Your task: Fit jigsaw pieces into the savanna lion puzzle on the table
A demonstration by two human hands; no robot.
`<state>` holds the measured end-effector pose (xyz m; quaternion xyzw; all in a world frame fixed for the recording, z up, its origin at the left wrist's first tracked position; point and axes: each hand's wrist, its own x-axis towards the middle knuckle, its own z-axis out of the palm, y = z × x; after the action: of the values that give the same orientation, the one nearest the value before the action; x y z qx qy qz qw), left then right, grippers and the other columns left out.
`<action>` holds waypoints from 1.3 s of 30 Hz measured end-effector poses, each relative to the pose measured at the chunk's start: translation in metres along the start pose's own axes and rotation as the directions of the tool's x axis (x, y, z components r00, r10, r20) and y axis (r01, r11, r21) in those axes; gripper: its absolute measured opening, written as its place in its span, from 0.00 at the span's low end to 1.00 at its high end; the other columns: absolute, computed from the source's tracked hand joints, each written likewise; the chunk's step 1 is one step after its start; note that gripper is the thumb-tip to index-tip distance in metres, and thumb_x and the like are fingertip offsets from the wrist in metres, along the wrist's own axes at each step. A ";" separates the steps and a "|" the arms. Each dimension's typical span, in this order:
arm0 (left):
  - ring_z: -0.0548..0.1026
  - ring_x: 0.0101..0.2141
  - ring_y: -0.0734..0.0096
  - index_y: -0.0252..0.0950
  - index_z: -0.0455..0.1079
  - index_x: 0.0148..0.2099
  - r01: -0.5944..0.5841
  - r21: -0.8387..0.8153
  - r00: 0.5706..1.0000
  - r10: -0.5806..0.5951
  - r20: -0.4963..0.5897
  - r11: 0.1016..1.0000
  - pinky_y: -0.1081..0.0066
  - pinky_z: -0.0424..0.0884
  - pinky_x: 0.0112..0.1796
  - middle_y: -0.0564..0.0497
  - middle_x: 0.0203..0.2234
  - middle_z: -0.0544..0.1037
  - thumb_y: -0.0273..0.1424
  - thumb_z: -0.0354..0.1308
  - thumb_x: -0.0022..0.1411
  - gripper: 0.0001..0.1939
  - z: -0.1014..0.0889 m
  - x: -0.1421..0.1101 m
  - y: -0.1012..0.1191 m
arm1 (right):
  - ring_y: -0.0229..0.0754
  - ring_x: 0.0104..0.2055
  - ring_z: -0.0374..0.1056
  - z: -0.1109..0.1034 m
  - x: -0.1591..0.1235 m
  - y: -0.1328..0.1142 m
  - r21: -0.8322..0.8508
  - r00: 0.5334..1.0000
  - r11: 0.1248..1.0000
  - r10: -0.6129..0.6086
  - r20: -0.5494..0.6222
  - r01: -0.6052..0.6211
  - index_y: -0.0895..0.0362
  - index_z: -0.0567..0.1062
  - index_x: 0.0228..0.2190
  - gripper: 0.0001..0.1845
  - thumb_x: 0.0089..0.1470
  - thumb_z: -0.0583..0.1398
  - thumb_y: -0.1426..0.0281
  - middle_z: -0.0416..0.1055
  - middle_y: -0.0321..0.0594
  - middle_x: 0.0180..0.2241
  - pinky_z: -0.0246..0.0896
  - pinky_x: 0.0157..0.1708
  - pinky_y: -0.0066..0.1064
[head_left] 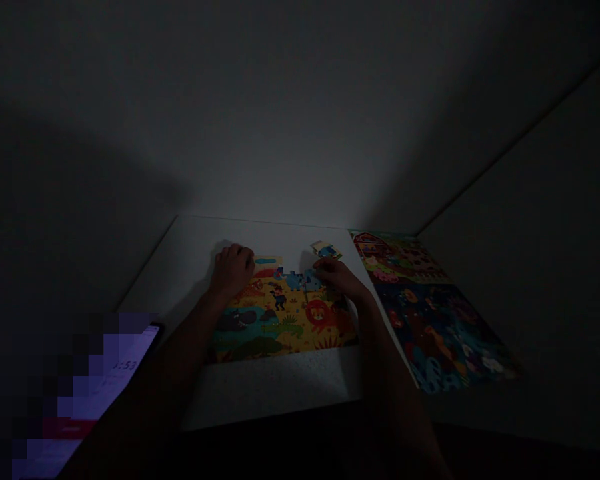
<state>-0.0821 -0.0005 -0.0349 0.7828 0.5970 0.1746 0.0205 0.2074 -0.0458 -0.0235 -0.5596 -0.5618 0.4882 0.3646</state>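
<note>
A partly assembled jigsaw puzzle (280, 310) lies on a white tabletop, with a lion, a hippo, a crocodile and a blue elephant on it. Its upper edge has a gap around the elephant. Resting at the puzzle's upper left corner, my left hand (233, 268) is open, its fingers bent and slightly apart. My right hand (337, 275) is closed in a pinch at the upper right, on a blue puzzle piece (312, 280) by the elephant; its fingertips are dim. Just beyond that hand is a small pile of loose puzzle pieces (326, 249).
To the right lie two more assembled puzzles, a farm scene (395, 257) and a dark blue scene (440, 333). A lit phone (130, 357), partly pixelated, is at the lower left beside my left forearm. A pale wall (280, 133) rises behind the table (280, 387). The light is dim.
</note>
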 end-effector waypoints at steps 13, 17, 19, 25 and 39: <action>0.74 0.42 0.66 0.40 0.77 0.43 -0.511 -0.413 0.773 0.613 0.164 0.754 0.65 0.68 0.47 0.50 0.39 0.77 0.30 0.54 0.67 0.10 -0.006 -0.026 0.066 | 0.42 0.34 0.66 0.003 0.004 0.004 -0.110 0.992 0.987 -0.108 0.065 0.114 0.57 0.75 0.35 0.18 0.45 0.66 0.59 0.71 0.38 0.32 0.61 0.34 0.33; 0.73 0.43 0.66 0.42 0.78 0.45 -0.529 -0.451 0.719 0.662 0.212 0.719 0.64 0.66 0.49 0.50 0.43 0.76 0.31 0.58 0.65 0.09 0.000 -0.032 0.071 | 0.40 0.32 0.65 -0.002 0.000 -0.002 0.001 0.996 0.998 -0.066 0.054 0.066 0.56 0.75 0.36 0.19 0.41 0.67 0.62 0.71 0.35 0.30 0.60 0.32 0.31; 0.72 0.44 0.64 0.43 0.79 0.47 -0.543 -0.422 0.713 0.664 0.226 0.726 0.62 0.66 0.49 0.49 0.43 0.75 0.32 0.59 0.65 0.10 0.002 -0.032 0.070 | 0.39 0.31 0.65 -0.002 0.000 -0.004 0.041 0.999 0.998 -0.050 -0.003 0.050 0.55 0.75 0.36 0.18 0.41 0.67 0.62 0.70 0.34 0.30 0.60 0.31 0.31; 0.71 0.45 0.63 0.45 0.79 0.47 -0.561 -0.409 0.718 0.669 0.194 0.720 0.61 0.65 0.50 0.48 0.42 0.74 0.33 0.59 0.65 0.10 0.005 -0.033 0.071 | 0.37 0.27 0.64 -0.006 0.009 0.003 0.168 0.947 0.975 -0.088 -0.308 0.144 0.55 0.70 0.31 0.20 0.37 0.68 0.60 0.69 0.33 0.27 0.56 0.26 0.28; 0.70 0.49 0.61 0.42 0.75 0.51 -0.482 -0.314 0.839 0.535 0.105 0.818 0.60 0.65 0.53 0.47 0.46 0.73 0.33 0.54 0.68 0.13 0.012 -0.026 0.058 | 0.45 0.35 0.73 -0.028 0.027 0.033 0.173 0.744 0.975 0.012 -0.668 0.139 0.55 0.68 0.36 0.25 0.36 0.65 0.56 0.75 0.41 0.32 0.66 0.32 0.34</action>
<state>-0.0312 -0.0394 -0.0383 0.9162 0.3304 0.1801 0.1376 0.2406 -0.0186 -0.0514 -0.6352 -0.3587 0.3010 0.6142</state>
